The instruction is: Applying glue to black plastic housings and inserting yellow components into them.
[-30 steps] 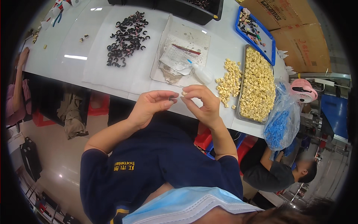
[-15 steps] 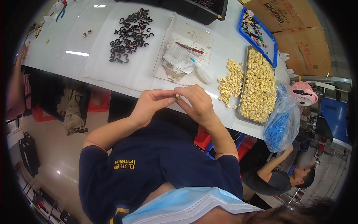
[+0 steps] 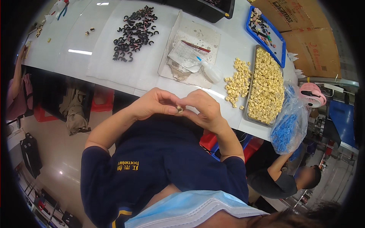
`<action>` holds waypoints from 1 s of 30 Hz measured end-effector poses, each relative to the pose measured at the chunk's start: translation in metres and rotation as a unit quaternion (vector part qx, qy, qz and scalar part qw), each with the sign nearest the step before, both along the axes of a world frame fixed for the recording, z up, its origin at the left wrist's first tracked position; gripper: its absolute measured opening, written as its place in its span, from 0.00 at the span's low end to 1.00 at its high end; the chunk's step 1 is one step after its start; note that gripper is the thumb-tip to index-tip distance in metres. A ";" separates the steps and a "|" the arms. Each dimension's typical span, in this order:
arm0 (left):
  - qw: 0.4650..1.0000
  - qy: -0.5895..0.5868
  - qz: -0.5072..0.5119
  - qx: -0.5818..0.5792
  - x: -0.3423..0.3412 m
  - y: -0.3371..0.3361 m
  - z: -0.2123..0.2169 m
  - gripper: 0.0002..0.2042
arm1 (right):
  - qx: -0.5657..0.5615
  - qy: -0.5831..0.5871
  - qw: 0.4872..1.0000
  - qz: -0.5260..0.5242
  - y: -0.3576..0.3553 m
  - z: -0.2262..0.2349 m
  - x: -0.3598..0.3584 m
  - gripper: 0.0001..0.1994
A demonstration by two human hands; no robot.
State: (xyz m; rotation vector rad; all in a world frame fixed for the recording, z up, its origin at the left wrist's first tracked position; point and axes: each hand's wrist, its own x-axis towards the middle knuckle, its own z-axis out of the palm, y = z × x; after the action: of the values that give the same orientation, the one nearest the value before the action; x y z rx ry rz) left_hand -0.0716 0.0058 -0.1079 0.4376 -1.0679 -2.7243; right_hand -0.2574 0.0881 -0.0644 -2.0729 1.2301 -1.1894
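- The white desk [image 3: 57, 38] spans the upper half of the frame; the work laid out on it looks far from done, judging by how much lies in heaps.
- At the right of the frame, the metal tray [image 3: 258, 121] is piled with cream pieces [image 3: 266, 83] — seemingly the largest share of what is left.
- Black curved pieces [image 3: 137, 32] lie scattered above left of centre, some with pinkish parts among them, another plentiful stock.
- Loose cream pieces [image 3: 237, 79] lie on the desk just left of the metal tray, a smaller heap.
- At the centre of the frame, the left hand [image 3: 154, 104] and right hand [image 3: 203, 108] meet; each grip is closed, thumb and fingertips pinching the same small piece.
- At the far upper left, a cluster [image 3: 38, 32] mixes dark and yellowish bits; too small to tell whether these are finished.
- In the upper left, 2 dark-and-cream pieces [image 3: 92, 29] sit apart from the heaps — possibly done.
- The small piece [image 3: 179, 109], dark and cream, is between the fingertips; whether its parts are fully joined cannot be told.
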 end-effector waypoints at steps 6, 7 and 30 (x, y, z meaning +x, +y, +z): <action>0.992 0.042 0.017 -0.121 -0.002 0.003 -0.003 0.08 | 0.025 -0.016 0.999 0.021 0.003 0.003 0.000 0.18; 0.988 0.052 0.050 -0.138 -0.003 0.006 -0.004 0.08 | 0.030 -0.012 0.999 0.017 0.002 0.002 0.000 0.17; 0.988 0.094 0.099 -0.078 -0.003 0.016 -0.004 0.12 | -0.063 -0.021 0.997 -0.039 -0.002 0.001 0.006 0.18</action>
State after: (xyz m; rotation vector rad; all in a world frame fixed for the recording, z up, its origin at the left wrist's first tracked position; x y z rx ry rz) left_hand -0.0750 0.0219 -0.1115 0.2427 -1.1133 -2.4321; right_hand -0.2513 0.0863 -0.0632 -2.0948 1.2548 -1.3718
